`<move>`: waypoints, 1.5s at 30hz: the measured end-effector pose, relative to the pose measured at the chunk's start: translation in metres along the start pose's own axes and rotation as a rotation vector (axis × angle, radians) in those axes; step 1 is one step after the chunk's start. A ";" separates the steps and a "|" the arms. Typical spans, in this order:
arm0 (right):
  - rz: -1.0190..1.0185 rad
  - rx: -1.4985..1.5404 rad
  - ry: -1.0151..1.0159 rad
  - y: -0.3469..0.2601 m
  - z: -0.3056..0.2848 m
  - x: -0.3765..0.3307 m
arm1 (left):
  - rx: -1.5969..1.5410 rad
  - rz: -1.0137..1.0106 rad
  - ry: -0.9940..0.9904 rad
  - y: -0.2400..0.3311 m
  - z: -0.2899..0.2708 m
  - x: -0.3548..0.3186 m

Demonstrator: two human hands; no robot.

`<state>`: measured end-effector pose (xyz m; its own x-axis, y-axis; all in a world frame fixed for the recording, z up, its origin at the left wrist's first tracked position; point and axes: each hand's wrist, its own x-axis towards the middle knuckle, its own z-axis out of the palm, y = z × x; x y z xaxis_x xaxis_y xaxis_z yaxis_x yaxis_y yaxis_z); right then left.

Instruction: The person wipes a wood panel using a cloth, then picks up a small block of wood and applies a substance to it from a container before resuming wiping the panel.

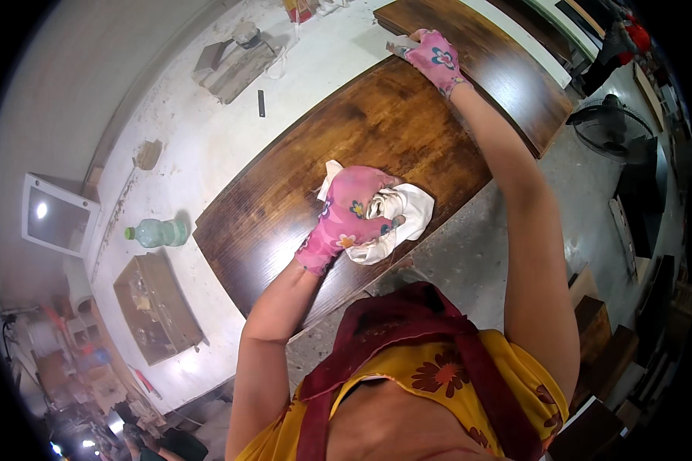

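A brown wood-grain board (pixel 284 184) with a glossy face lies on the white table in front of me. My left hand (pixel 346 207), in a pink flowered glove, is closed over a bunched white cloth (pixel 411 211) and presses it on the board's near half. My right hand (pixel 436 61), gloved alike, reaches to the far end, where this board meets a second brown board (pixel 507 69). Its fingers are curled together at something pale grey (pixel 400 46), either a small piece of material or worn fingertips; I cannot tell which.
On the white table (pixel 207 161) are a greenish plastic bottle (pixel 160 233), an open cardboard box (pixel 158 307), a small dark strip (pixel 261 104) and a dusty wooden block (pixel 234 73). A black fan (pixel 611 127) stands on the floor at right, with stacked wood pieces (pixel 603 346) nearer me.
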<state>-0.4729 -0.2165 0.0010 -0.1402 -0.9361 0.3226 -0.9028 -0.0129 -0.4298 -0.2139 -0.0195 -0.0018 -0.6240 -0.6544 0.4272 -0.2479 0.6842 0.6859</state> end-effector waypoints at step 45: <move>0.046 0.069 -0.034 0.049 -0.034 -0.056 | 0.000 -0.089 -0.095 0.004 -0.006 0.001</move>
<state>-0.5232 -0.1529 -0.0094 -0.1658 -0.9476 0.2731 -0.8654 0.0070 -0.5011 -0.2111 -0.0187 0.0050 -0.6666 -0.6792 0.3072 -0.3053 0.6247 0.7187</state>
